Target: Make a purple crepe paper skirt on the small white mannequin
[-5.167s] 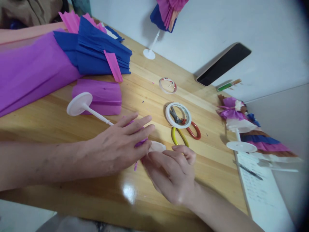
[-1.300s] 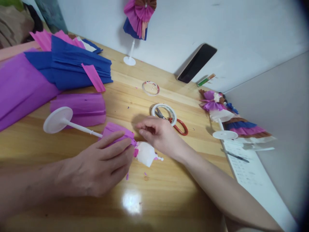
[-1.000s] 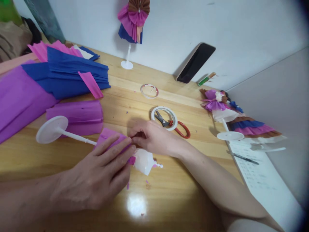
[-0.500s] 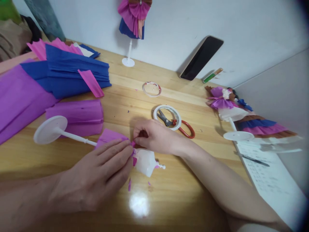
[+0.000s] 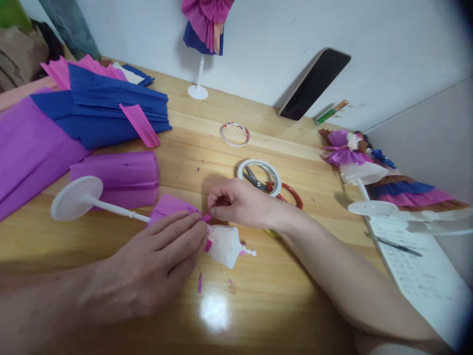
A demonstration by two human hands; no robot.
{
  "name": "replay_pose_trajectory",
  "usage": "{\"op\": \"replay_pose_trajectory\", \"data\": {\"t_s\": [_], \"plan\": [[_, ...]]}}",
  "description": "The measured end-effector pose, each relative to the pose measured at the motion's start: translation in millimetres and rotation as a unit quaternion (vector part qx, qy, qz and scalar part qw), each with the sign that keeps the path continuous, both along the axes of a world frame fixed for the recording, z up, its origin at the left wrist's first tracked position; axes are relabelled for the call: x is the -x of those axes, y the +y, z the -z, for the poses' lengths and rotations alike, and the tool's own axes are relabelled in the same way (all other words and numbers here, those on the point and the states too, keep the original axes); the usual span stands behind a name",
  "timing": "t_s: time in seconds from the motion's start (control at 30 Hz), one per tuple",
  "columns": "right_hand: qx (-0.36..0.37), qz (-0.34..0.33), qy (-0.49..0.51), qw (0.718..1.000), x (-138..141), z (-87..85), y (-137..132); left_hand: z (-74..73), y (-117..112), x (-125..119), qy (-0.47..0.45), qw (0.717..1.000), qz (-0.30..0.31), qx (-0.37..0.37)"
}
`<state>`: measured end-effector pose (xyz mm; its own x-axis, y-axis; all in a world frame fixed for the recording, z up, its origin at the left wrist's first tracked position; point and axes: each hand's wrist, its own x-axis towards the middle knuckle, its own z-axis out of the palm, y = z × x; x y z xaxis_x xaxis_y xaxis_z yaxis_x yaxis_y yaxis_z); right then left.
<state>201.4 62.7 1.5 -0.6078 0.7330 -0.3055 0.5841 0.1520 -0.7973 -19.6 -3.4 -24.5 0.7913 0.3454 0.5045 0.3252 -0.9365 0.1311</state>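
Observation:
A miniature dress form lies on its side, its white stand [image 5: 111, 209] and round base [image 5: 77, 198] pointing left. Purple crepe paper [image 5: 173, 204] wraps its lower part, and its white paper bodice [image 5: 223, 244] points right. My left hand [image 5: 148, 261] is laid over the purple paper with its fingers together, holding the form against the table. At the waist, my right hand [image 5: 232, 202] is closed in a pinch on a small magenta paper strip [image 5: 207, 217]. The left fingers hide much of the waist.
Scissors [image 5: 256, 181] rest across a tape roll [image 5: 275, 180] behind my right hand. Purple [image 5: 121, 172] and blue crepe paper [image 5: 118, 111] lie left. Dressed forms stand at the back [image 5: 202, 29] and right [image 5: 347, 153]. A phone [image 5: 314, 84] leans on the wall; a pen [image 5: 397, 245] lies on a notebook [image 5: 410, 276].
The view has shifted slightly. My right hand remains pinched at the waist, and its forearm now covers more of the scissors' red handle. My left hand has stayed on the form.

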Motion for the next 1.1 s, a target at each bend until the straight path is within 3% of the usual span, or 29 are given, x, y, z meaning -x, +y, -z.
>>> {"op": "replay_pose_trajectory", "data": {"t_s": [0.33,0.5,0.63,0.97,1.1], "plan": [[0.020,-0.018,0.020,0.999,-4.1,-4.2,0.0,-7.6,0.1,-1.5,0.047,0.999,-0.021,-0.013],[-0.023,0.023,0.030,0.999,-1.7,0.5,-2.9,-16.0,-2.2,0.7,0.083,0.996,-0.033,-0.007],[-0.046,0.061,0.021,0.997,2.3,5.7,-5.0,-14.6,0.7,2.4,0.050,0.999,-0.022,0.000],[0.043,0.098,0.131,0.986,3.8,16.3,-10.2,-22.0,7.7,1.2,0.059,0.998,0.012,0.009],[0.087,0.115,0.153,0.978,6.4,15.3,-11.0,-16.6,6.9,0.4,0.039,0.999,0.013,0.020]]}}
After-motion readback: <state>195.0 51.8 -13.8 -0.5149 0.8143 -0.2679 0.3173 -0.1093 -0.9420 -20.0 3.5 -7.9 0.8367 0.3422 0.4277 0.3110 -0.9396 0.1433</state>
